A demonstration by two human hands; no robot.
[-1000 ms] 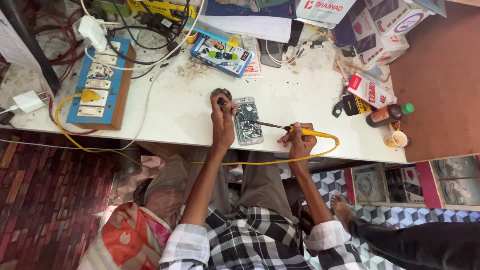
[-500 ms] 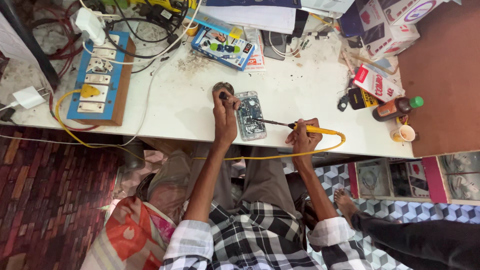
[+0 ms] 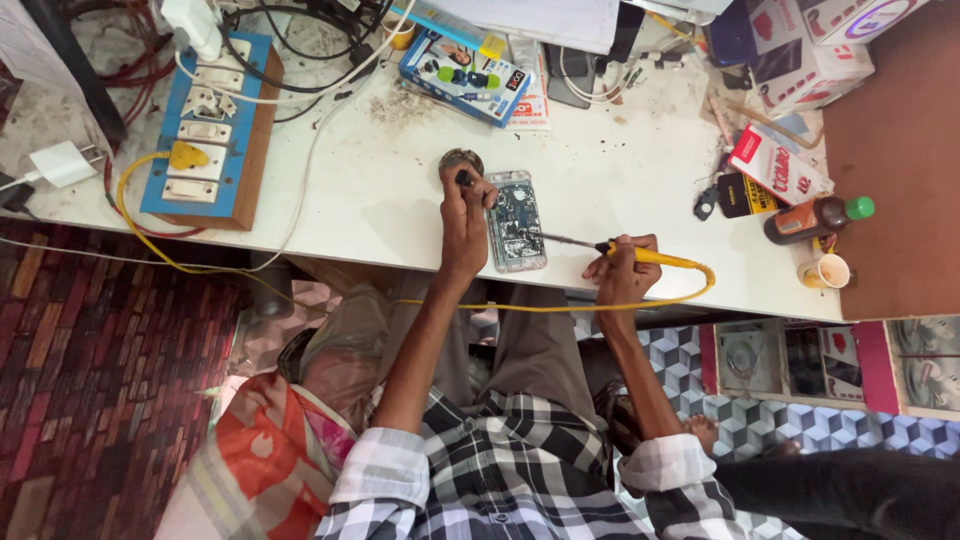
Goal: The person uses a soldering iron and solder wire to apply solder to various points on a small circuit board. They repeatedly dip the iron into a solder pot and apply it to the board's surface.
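An opened phone [image 3: 516,221] with its circuit board showing lies on the white table [image 3: 400,205]. My right hand [image 3: 622,272] grips a yellow-handled soldering iron [image 3: 610,250], whose metal tip reaches left onto the phone's board. My left hand [image 3: 464,222] rests at the phone's left edge, fingers closed on a small dark object [image 3: 463,178] beside a round grey tin [image 3: 460,160]. The iron's yellow cord [image 3: 560,306] loops along the table's near edge.
A blue switchboard [image 3: 208,130] with plugs and cables sits at the left. A blue packet [image 3: 464,76], boxes [image 3: 800,50], a red-and-white carton [image 3: 778,166], a brown bottle with green cap [image 3: 818,215] and a small cup [image 3: 826,271] lie toward the right. Another person's leg [image 3: 840,490] is lower right.
Both hands stay at the phone with the iron's tip on the board. The view has shifted slightly; nothing else has visibly moved.
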